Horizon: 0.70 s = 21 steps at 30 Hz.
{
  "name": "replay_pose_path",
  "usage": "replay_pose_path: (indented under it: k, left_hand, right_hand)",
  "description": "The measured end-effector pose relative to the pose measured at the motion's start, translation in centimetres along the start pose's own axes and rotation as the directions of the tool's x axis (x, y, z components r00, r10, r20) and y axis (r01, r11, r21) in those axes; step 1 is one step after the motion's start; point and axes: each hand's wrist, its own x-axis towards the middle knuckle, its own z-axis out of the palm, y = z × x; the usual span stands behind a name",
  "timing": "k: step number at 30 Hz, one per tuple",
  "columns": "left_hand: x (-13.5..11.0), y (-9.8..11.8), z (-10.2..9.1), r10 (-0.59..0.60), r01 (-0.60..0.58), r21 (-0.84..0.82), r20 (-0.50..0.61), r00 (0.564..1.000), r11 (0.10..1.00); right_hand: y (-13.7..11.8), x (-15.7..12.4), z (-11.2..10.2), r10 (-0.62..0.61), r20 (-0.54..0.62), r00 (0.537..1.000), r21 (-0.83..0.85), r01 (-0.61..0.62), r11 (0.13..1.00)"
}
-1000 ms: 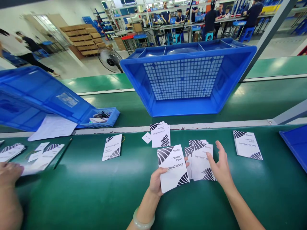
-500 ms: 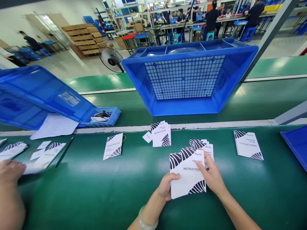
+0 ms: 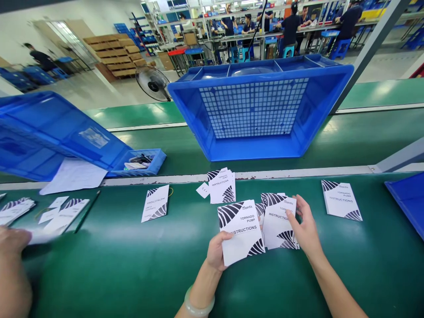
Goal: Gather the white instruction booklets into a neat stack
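My left hand point(image 3: 217, 251) grips a small stack of white instruction booklets point(image 3: 241, 230) with black striped corners, held just above the green belt. My right hand point(image 3: 305, 229) rests with curled fingers on the right edge of a loose pile of the same booklets point(image 3: 277, 217) lying on the belt. Another small pile of booklets point(image 3: 221, 186) lies further back, beside a small white slip point(image 3: 202, 190). Single booklets lie to the left point(image 3: 155, 203) and to the right point(image 3: 341, 200).
A big blue crate point(image 3: 258, 110) stands tilted behind the belt. A blue lid and a small blue tray point(image 3: 142, 161) sit at the left, over a paper sheet. Another person's hand point(image 3: 13, 247) presses on booklets point(image 3: 62, 214) at far left. A blue bin edge point(image 3: 409, 198) is at right.
Half a second ago both hands held the stack together over the pile. Now my left hand has carried the stack back left, and my right hand has returned to the pile on the belt.
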Motion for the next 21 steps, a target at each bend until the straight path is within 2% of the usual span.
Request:
replay_pose_path:
  k: [2,3,6,8,10,13,17,19,21]
  left_hand:
    - [0.1,-0.5,0.1,-0.022,0.022,-0.004,0.037,0.999,1.0]
    - [0.2,-0.9,0.1,-0.044,0.044,0.001,0.035,0.998,0.999]
    - [0.3,-2.3,-0.2,-0.137,0.142,0.047,-0.104,0.985,0.989]
    - [0.4,-3.0,-0.3,-0.187,0.209,0.079,-0.222,0.957,0.975]
    - [0.4,-3.4,-0.5,-0.195,0.228,0.095,-0.273,0.942,0.969]
    - [0.3,-3.2,-1.0,-0.162,0.189,0.083,-0.258,0.953,0.978]
    - [0.2,-1.8,-1.2,-0.088,0.095,0.041,-0.143,0.986,0.995]
    - [0.1,-1.0,-0.7,-0.034,0.034,0.015,-0.021,0.999,0.999]
    - [0.0,-0.4,0.0,0.005,-0.004,-0.01,0.091,0.996,1.0]
  right_hand:
    - [0.1,-0.4,0.3,-0.102,-0.038,0.994,-0.171,0.095,0.981]
    - [0.1,-0.7,0.5,-0.134,-0.007,0.991,-0.194,0.13,0.972]
    - [-0.1,-1.9,1.5,-0.149,0.234,0.961,-0.142,0.186,0.972]
    - [-0.5,-2.8,2.2,-0.069,0.377,0.924,-0.079,0.106,0.991]
    - [-1.1,-3.3,2.7,0.007,0.435,0.901,0.027,-0.02,0.999]
    - [-1.7,-3.3,2.6,0.067,0.375,0.925,0.208,-0.154,0.966]
    - [-1.2,-1.8,1.0,0.122,0.25,0.96,0.319,-0.201,0.926]
    - [-0.6,-1.0,0.3,0.105,0.171,0.98,0.282,-0.151,0.947]
    - [-0.2,-0.6,0.0,0.028,0.037,0.999,0.103,-0.031,0.994]
